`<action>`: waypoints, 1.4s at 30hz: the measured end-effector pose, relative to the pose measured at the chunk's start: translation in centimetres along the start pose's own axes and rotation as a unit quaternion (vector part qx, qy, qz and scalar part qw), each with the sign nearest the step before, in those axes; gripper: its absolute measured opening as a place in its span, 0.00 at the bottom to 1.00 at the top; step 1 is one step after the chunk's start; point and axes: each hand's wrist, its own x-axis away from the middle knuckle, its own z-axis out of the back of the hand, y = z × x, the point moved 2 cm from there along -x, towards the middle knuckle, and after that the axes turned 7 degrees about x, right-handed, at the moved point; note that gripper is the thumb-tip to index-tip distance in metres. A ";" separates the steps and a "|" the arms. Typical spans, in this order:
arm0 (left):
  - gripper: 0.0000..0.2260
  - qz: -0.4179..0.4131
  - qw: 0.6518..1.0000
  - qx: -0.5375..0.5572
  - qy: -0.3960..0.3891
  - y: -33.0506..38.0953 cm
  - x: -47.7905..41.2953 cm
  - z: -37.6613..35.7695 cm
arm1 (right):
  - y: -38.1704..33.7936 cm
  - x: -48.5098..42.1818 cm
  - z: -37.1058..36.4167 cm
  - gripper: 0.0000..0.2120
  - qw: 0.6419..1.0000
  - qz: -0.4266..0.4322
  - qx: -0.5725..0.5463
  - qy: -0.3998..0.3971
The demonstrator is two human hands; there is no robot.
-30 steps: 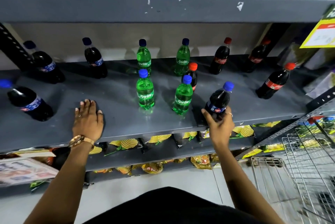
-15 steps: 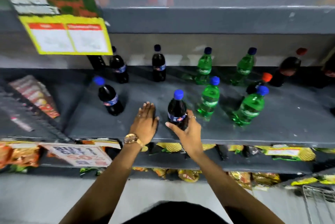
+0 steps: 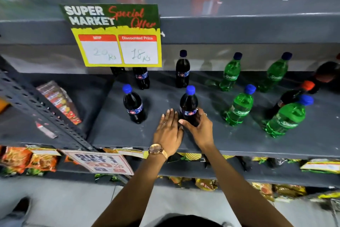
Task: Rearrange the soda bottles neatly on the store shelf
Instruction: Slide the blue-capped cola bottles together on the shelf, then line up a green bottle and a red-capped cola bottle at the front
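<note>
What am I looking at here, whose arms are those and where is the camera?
There is no machine: a person is working with two bare hands, and one wide-angle camera worn on their head looks forward and down, so the arms reach in from below. They face a grey store shelf holding upright soda bottles: dark cola bottles with blue caps on the left, green Sprite bottles on the right, and a red-capped cola bottle among them. The right hand grips one blue-capped cola bottle near the shelf's front. The left hand, a watch on its wrist, lies flat on the shelf beside it. A yellow price sign hangs above.
</note>
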 end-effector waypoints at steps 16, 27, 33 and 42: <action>0.26 -0.008 0.999 -0.028 0.016 -0.1 0.4 -0.3 | -0.3 0.1 0.0 0.30 0.999 -0.025 0.025 0.019; 0.24 -0.065 0.950 0.196 0.233 9.4 6.7 -2.1 | 2.6 7.6 13.0 0.07 0.975 -0.085 -0.124 0.164; 0.32 -0.013 0.940 0.335 0.068 23.0 2.7 -8.2 | 8.8 3.3 28.4 0.09 0.955 -0.114 -0.097 0.255; 0.29 0.142 0.918 0.346 0.128 28.4 -3.6 -11.1 | 13.4 -6.2 30.4 0.34 0.994 -0.043 -0.008 -0.102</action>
